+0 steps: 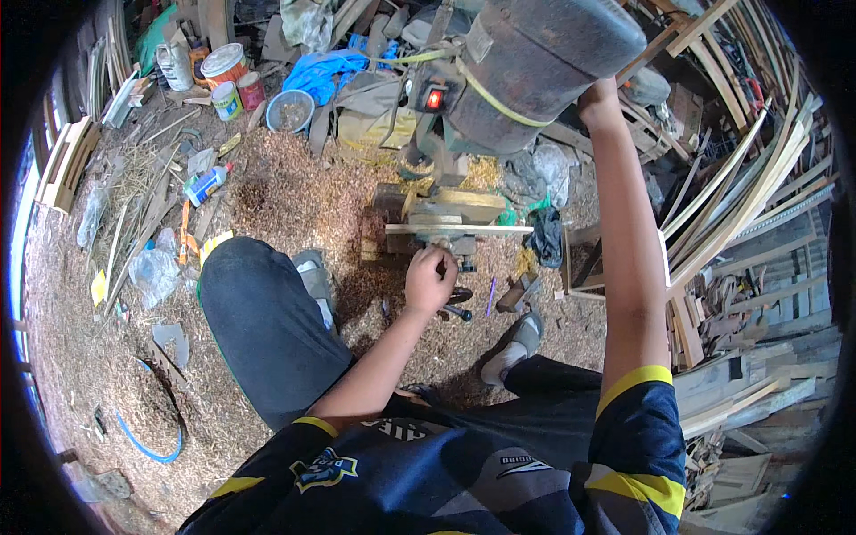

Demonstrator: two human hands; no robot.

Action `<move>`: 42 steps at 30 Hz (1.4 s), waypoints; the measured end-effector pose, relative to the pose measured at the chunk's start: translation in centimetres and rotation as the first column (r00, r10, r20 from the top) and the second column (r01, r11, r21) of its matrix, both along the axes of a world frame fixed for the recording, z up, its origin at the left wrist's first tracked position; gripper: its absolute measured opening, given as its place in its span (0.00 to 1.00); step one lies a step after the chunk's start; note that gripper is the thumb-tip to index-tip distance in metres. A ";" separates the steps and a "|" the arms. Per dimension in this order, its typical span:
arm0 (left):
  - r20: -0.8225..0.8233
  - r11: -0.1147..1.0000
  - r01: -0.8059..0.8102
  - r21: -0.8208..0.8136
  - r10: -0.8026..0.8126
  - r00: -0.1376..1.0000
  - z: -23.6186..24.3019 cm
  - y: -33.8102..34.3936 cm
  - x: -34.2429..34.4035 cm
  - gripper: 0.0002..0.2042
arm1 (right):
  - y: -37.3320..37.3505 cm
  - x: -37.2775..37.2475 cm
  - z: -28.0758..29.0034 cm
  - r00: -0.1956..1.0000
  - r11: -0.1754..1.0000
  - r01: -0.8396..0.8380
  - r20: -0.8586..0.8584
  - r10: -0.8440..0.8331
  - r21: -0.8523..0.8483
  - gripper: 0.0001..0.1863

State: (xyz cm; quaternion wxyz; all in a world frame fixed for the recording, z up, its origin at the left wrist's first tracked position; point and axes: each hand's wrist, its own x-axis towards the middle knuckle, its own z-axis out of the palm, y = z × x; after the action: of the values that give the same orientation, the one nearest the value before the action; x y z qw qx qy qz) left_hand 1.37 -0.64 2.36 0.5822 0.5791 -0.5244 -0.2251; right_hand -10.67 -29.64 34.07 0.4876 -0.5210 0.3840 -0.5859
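Observation:
A drill press with a large, dusty dark motor housing (535, 76) and a lit red switch (435, 99) stands before me. Beneath its head, a thin pale wooden strip (495, 230) lies crosswise on a work table, with wooden blocks (468, 203) just behind it. My left hand (430, 278) is at the strip's near side, its fingers curled closed; what they grip is hidden. My right hand (599, 100) reaches up to the right side of the motor housing, where its fingers are out of sight.
Sawdust and chips cover the floor. Paint cans (225, 64), a blue-rimmed bucket (291, 111) and a glue bottle (207, 183) are at the left. Wooden strips (758, 196) pile up on the right. A hand plane (519, 292) and a purple pen (491, 295) lie near my foot.

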 end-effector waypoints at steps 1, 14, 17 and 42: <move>-0.017 1.000 -0.007 -0.006 0.007 1.000 0.1 -0.2 0.1 0.04 | 0.0 0.3 -0.8 1.000 1.000 0.002 -0.001 -0.002 0.010 0.14; -0.005 0.999 -0.024 0.023 0.024 1.000 -0.2 -0.1 0.2 0.06 | 24.7 -10.1 -40.9 0.437 0.858 0.501 -0.823 -0.363 -0.113 0.24; -0.045 1.000 -0.009 0.000 0.009 0.999 0.5 -0.2 -0.1 0.06 | 30.7 -11.3 -46.9 0.490 0.901 0.409 -0.868 -0.081 0.146 0.27; -0.024 1.000 -0.018 0.021 0.019 1.000 -0.8 0.6 1.0 0.07 | 33.1 -6.9 -49.8 0.656 0.700 0.563 -0.753 -0.055 0.440 0.20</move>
State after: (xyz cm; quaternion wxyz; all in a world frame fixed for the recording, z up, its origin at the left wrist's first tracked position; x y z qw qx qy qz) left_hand 2.37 -0.01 1.56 0.5844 0.5874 -0.5095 -0.2322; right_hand -17.53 3.43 -15.74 0.3389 -0.4205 0.8010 -0.2584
